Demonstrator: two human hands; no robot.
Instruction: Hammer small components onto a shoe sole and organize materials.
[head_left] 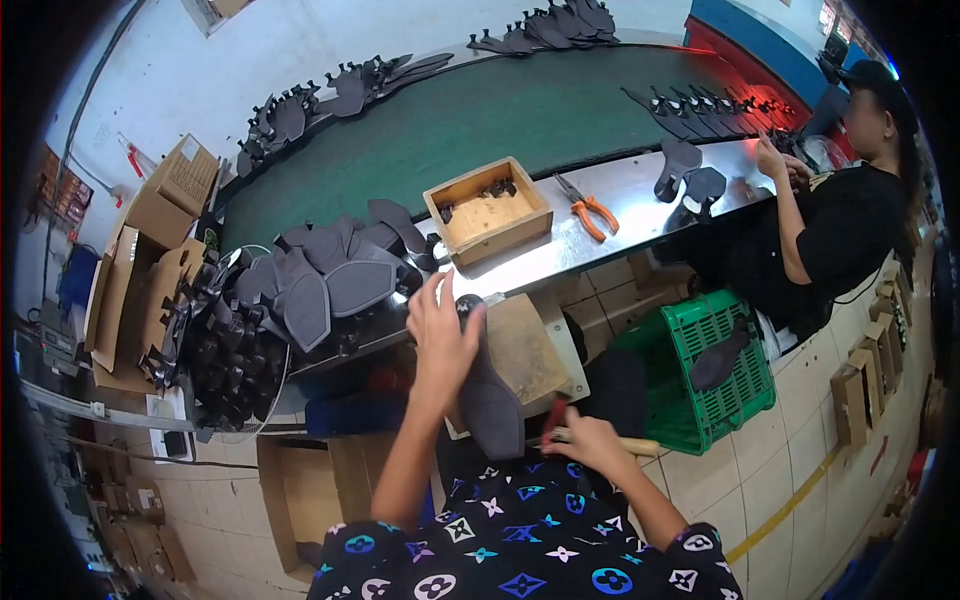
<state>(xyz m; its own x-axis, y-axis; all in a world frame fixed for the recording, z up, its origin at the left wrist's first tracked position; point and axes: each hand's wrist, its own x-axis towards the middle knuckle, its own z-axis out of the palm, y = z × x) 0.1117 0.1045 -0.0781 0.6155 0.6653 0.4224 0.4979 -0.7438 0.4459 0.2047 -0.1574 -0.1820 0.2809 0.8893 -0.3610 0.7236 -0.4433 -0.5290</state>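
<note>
Text: none legible | cardboard box (180, 183): printing too small to read

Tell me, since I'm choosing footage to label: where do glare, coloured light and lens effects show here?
All in the head view: bright glare on the metal ledge; red light at the green belt's right end; the belt's far edge curving, darkness filling the corners; the dark sole-shaped piece beside the left hand matte, without strong glare.

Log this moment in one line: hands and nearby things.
left hand: open at dark sole, contact unclear | right hand: closed on wooden-handled tool | bench: wooden box, orange-handled pliers
</note>
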